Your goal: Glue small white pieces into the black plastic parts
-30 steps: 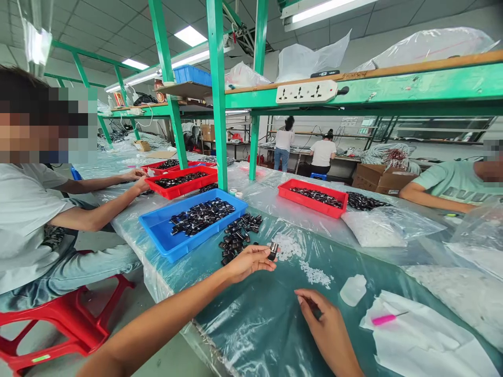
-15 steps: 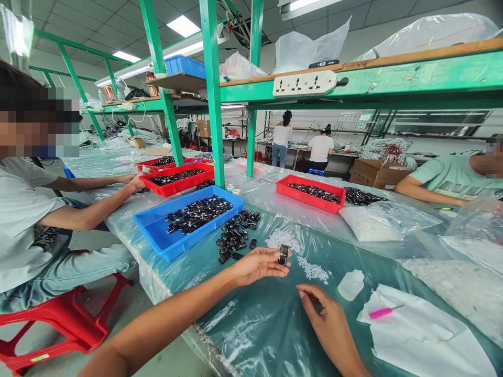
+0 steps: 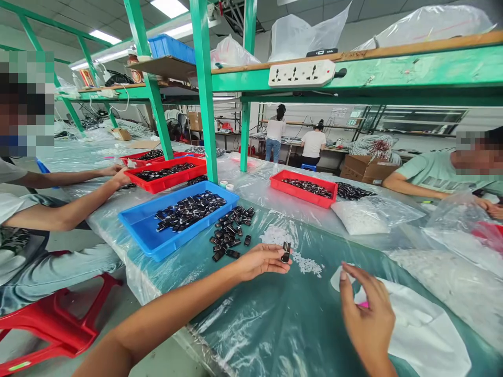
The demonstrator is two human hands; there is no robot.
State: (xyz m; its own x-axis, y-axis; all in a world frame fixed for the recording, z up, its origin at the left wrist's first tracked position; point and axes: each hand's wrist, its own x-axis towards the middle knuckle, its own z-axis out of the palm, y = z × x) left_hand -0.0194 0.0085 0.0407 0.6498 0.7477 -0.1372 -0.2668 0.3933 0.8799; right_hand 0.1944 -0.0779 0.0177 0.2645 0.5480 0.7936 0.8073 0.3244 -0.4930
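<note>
A small black rectangular plastic part (image 3: 286, 252) with a glossy face is pinched upright between the thumb and fingers of my left hand (image 3: 261, 262). Behind that hand lie two loose patches of tiny white pieces (image 3: 308, 265). To the right, my right hand (image 3: 369, 314) hovers over a white sheet (image 3: 428, 324), thumb and index fingertips brought close together. Whatever may be between those tips is too small to make out. A pink-handled tool (image 3: 363, 304) is mostly hidden behind this hand, and a whitish flat piece (image 3: 337, 279) shows just beyond the fingertips.
Left of my hands, a blue tray (image 3: 137, 230) holds many black parts, with a loose pile (image 3: 230, 235) beside it. Red trays (image 3: 302, 195) stand farther back. Plastic bags (image 3: 361, 217) lie right. Co-workers sit at both sides. Green shelf posts (image 3: 204, 104) rise from the table.
My right hand has moved right and away from the black part, to over the white sheet and pink-handled tool. My left hand still holds the part, now turned slightly. The view has shifted a little.
</note>
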